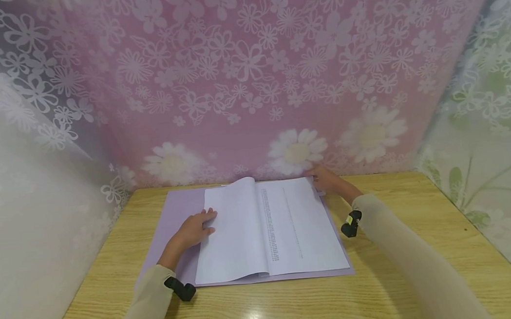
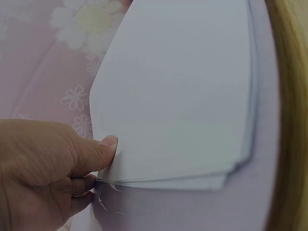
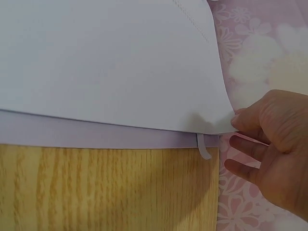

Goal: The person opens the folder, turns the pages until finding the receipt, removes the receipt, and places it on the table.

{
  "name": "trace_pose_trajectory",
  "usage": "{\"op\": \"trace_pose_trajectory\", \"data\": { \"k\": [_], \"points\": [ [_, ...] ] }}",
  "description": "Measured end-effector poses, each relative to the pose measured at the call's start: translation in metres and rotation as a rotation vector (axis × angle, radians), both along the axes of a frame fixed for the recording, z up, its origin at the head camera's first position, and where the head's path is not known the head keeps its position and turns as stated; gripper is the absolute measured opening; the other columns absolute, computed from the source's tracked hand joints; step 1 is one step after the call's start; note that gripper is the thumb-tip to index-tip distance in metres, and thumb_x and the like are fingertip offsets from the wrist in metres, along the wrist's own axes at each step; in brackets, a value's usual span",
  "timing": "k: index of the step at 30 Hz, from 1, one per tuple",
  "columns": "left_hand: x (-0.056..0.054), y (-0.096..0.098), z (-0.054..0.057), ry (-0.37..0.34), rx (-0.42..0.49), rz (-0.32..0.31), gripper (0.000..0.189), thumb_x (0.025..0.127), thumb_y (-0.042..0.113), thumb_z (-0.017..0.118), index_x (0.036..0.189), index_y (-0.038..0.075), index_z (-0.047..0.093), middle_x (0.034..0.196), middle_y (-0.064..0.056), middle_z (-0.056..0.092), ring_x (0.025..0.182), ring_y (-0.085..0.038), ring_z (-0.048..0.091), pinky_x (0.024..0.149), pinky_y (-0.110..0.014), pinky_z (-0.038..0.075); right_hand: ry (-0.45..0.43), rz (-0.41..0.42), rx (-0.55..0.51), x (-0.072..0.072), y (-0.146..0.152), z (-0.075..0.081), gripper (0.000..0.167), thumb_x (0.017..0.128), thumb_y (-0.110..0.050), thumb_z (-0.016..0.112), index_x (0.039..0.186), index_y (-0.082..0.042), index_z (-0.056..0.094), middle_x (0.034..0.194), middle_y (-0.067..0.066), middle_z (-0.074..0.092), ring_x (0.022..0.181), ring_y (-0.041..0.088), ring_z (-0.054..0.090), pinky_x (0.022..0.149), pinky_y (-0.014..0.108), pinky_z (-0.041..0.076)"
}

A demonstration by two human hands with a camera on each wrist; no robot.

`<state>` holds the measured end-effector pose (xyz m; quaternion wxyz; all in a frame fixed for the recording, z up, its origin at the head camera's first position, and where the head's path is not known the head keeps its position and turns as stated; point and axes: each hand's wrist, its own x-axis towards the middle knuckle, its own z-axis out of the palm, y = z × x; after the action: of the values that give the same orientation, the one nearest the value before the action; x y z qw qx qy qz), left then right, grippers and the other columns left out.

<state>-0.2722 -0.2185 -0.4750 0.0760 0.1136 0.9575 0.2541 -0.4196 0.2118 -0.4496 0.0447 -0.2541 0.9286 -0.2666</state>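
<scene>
An open book with a lilac cover (image 1: 176,203) lies on the table, its right-hand page (image 1: 316,224) printed with narrow columns of small marks. The left-hand page (image 1: 229,234) looks blank and bows up near the spine. At the left edge of that page is my left hand (image 1: 191,229); the left wrist view shows its thumb (image 2: 107,147) on the paper and two fingers curled at the edge. My right hand (image 3: 276,144) pinches the far corner of the right-hand page between thumb and forefinger, the other fingers loose below. A pale ribbon (image 3: 204,147) sticks out beside it.
The wooden table (image 1: 397,248) carries the book close to its back edge. A pink flowered cloth (image 1: 252,106) hangs right behind, with pale cloth walls on the left (image 1: 34,202) and right (image 1: 493,174). Each wrist bears a black camera band (image 1: 350,224).
</scene>
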Motion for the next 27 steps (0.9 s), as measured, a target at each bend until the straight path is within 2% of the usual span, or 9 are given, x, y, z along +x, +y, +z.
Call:
{"op": "trace_pose_trajectory", "data": {
  "k": [4,8,12,15,19,22,25,27],
  "points": [
    [0.000,0.001,0.001,-0.004,-0.004,0.000,0.056,0.099,0.011,0.065,0.151,0.003,0.047,0.160,-0.019,0.037,0.152,-0.042,0.029,0.122,-0.058,0.028,-0.004,-0.007,-0.016,0.000,0.001,-0.001,0.043,0.094,0.011,0.044,0.134,0.013,0.058,0.146,0.031,0.052,0.140,0.050,0.045,0.113,0.062,0.040],
    [0.001,0.001,0.002,-0.011,0.001,0.001,0.056,0.099,0.012,0.065,0.151,0.003,0.048,0.160,-0.019,0.036,0.152,-0.041,0.029,0.123,-0.057,0.027,-0.006,-0.032,-0.026,0.000,0.001,0.000,0.037,0.097,0.007,0.049,0.131,0.012,0.061,0.141,0.031,0.057,0.136,0.049,0.049,0.112,0.061,0.042],
    [0.001,0.002,0.003,-0.009,0.009,-0.008,0.056,0.098,0.011,0.066,0.150,0.001,0.048,0.159,-0.021,0.037,0.151,-0.043,0.029,0.122,-0.058,0.028,-0.022,-0.050,-0.067,0.002,0.001,0.002,0.029,0.098,0.003,0.056,0.126,0.011,0.064,0.129,0.030,0.064,0.126,0.046,0.058,0.107,0.058,0.048],
    [0.001,0.001,0.005,-0.008,0.013,-0.008,0.056,0.098,0.011,0.066,0.150,0.001,0.048,0.159,-0.021,0.037,0.151,-0.043,0.030,0.122,-0.058,0.029,-0.023,-0.053,-0.107,0.003,-0.001,0.005,0.030,0.097,0.002,0.060,0.125,0.012,0.062,0.122,0.031,0.065,0.117,0.045,0.062,0.101,0.057,0.052],
    [0.001,0.001,0.005,-0.010,0.019,-0.003,0.056,0.098,0.010,0.066,0.150,0.001,0.048,0.160,-0.020,0.037,0.151,-0.042,0.029,0.122,-0.057,0.029,0.006,-0.056,-0.112,0.006,-0.001,0.007,0.035,0.098,0.000,0.061,0.130,0.015,0.058,0.126,0.035,0.062,0.117,0.049,0.062,0.102,0.058,0.051],
    [0.001,0.001,0.005,-0.008,0.020,-0.002,0.056,0.098,0.010,0.067,0.150,0.001,0.048,0.159,-0.020,0.038,0.151,-0.043,0.030,0.122,-0.058,0.029,0.033,-0.056,-0.122,0.009,0.000,0.008,0.034,0.098,0.000,0.061,0.128,0.017,0.059,0.127,0.037,0.062,0.119,0.050,0.062,0.102,0.059,0.051],
    [0.001,0.001,0.003,-0.008,0.016,-0.003,0.057,0.098,0.011,0.067,0.150,0.001,0.048,0.159,-0.020,0.038,0.151,-0.042,0.031,0.122,-0.058,0.029,0.062,-0.015,-0.149,0.011,0.002,0.008,0.019,0.097,0.002,0.062,0.106,0.018,0.064,0.104,0.033,0.067,0.098,0.042,0.068,0.089,0.050,0.058],
    [0.001,0.001,0.003,-0.004,0.012,-0.006,0.056,0.098,0.011,0.067,0.150,0.001,0.048,0.159,-0.020,0.038,0.151,-0.042,0.031,0.122,-0.058,0.029,0.083,0.021,-0.179,0.013,0.003,0.007,0.011,0.096,0.004,0.063,0.092,0.014,0.062,0.089,0.025,0.066,0.084,0.032,0.064,0.079,0.041,0.056]
  ]
}}
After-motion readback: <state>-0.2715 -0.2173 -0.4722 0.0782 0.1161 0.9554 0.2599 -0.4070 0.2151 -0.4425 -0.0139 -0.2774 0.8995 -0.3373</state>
